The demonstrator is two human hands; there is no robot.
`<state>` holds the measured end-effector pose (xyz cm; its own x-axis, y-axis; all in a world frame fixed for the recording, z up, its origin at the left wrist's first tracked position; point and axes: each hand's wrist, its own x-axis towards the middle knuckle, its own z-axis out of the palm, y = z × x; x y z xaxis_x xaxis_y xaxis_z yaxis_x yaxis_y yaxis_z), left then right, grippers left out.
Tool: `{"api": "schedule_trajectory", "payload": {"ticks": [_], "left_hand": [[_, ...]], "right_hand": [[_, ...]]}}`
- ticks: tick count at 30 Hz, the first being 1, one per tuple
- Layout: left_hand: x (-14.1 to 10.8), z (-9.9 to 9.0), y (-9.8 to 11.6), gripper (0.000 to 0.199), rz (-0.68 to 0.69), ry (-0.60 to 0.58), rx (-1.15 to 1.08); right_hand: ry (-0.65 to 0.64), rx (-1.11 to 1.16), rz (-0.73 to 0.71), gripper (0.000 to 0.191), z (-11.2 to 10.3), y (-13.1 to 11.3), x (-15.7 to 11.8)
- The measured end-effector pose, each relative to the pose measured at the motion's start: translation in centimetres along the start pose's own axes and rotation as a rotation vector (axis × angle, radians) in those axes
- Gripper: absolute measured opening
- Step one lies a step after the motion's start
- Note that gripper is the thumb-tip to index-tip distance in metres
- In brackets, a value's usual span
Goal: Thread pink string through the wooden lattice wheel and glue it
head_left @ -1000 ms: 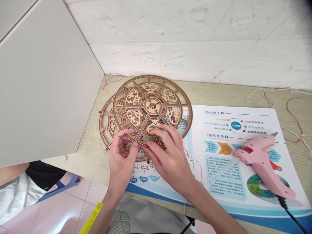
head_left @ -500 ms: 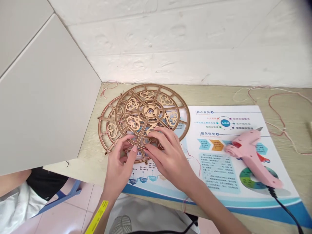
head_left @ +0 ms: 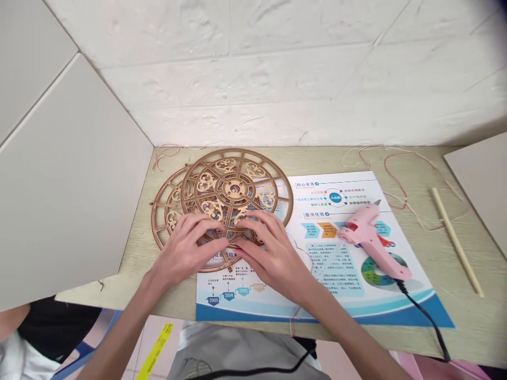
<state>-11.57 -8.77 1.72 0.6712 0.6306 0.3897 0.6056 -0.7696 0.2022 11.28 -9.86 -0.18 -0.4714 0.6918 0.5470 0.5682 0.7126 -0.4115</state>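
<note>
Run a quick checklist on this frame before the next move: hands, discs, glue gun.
1. Left hand and right hand both on the upper filigree wooden disc: ok.
2. Upper disc squarely aligned over the lower disc: not ok, it sits offset to the right.
3. Pink hot glue gun on the printed poster, apart from the hands: ok.
4. Black cord of the gun away from the hands: ok.
5. Glue on the discs: cannot tell, the hands cover that area.

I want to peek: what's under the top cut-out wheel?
A second cut-out wheel sticks out left, and a printed poster shows through the gaps. The left hand and right hand hide the front part.
</note>
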Motion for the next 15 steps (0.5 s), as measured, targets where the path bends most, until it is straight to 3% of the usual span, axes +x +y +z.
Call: {"api": "schedule_trajectory", "payload": {"ticks": [3,10,15], "left_hand": [[0.6,0.7,-0.8,0.015,0.127,0.035,-0.072],[0.5,1.6,-1.3,0.025,0.189,0.068,-0.226],[0.5,1.6,-1.4,0.022,0.207,0.074,-0.226]], "right_hand": [[0.038,0.021,0.037,0.01,-0.1,0.1,-0.3],[0.133,0.051,-0.039,0.024,-0.3,0.4,-1.6],[0.129,0.035,-0.102,0.021,-0.2,0.8,-1.8]]}}
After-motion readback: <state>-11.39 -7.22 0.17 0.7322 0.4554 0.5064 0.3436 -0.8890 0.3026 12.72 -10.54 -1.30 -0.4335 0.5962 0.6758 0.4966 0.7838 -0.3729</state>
